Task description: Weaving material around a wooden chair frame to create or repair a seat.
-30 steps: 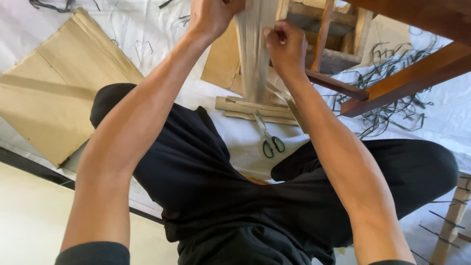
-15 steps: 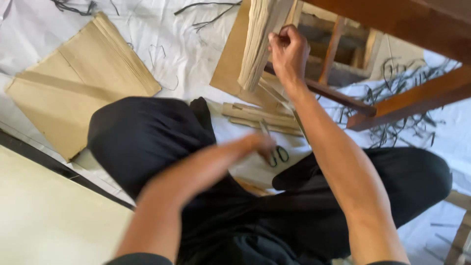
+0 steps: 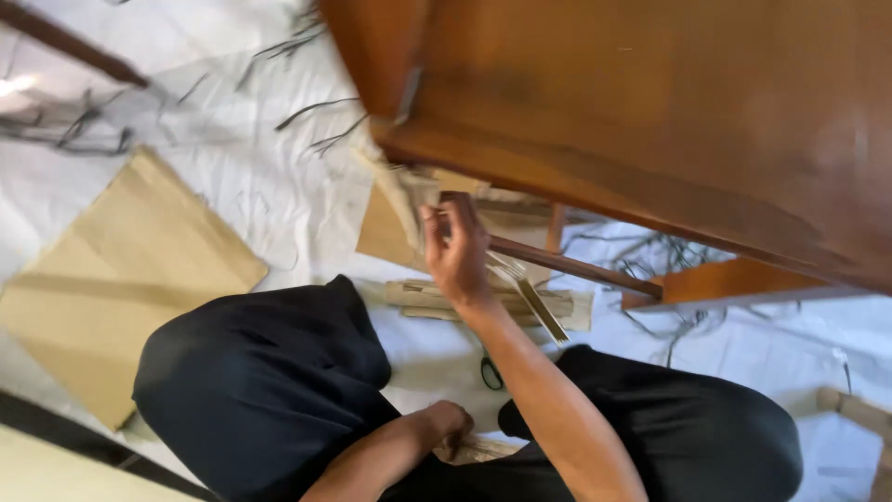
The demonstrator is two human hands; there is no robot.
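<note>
Weaving partway: right hand [image 3: 457, 253] clenched on fibre strip [image 3: 401, 200] at chair frame [image 3: 576, 139] mid-frame, left hand [image 3: 452, 426] grasping loose strips [image 3: 478, 450] at bottom centre, scissors [image 3: 490, 372] idle.

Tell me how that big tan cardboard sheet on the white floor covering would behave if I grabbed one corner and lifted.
The cardboard sheet lies flat and looks thin, so it is probably light for its size. A crease runs across it, so it would likely sag or fold there. Being broad, it may slide on the white sheet when pushed.
</note>
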